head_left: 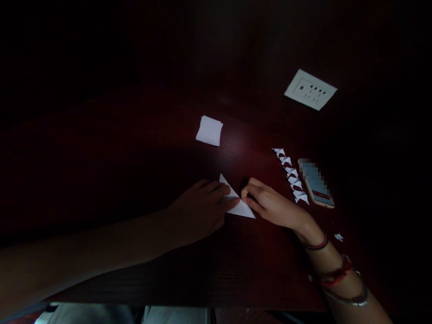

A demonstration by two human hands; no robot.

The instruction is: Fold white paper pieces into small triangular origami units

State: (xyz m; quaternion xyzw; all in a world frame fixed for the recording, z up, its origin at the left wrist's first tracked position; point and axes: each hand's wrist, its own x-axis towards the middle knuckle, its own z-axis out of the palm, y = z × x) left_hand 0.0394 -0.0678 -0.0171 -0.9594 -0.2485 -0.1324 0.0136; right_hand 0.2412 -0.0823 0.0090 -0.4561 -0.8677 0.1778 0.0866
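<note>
A white sheet of paper folded into a triangle (245, 210) lies on the dark red table in front of me. My left hand (204, 204), with a ring on one finger, rests on it from the left, fingers stretched out and pressing it down. They cover much of its left part. At the triangle's right edge is my right hand (272, 203), its fingers curled and the thumb and forefinger pinching the paper's edge. Beyond both hands sits a stack of white paper squares (209, 131).
To the right, several small folded paper pieces (293, 180) stand in a row beside a phone (315, 182). A small crumpled white bit (339, 237) lies nearer me. At the back right is a wall socket plate (311, 90). The table's front edge (175, 306) runs below my arms.
</note>
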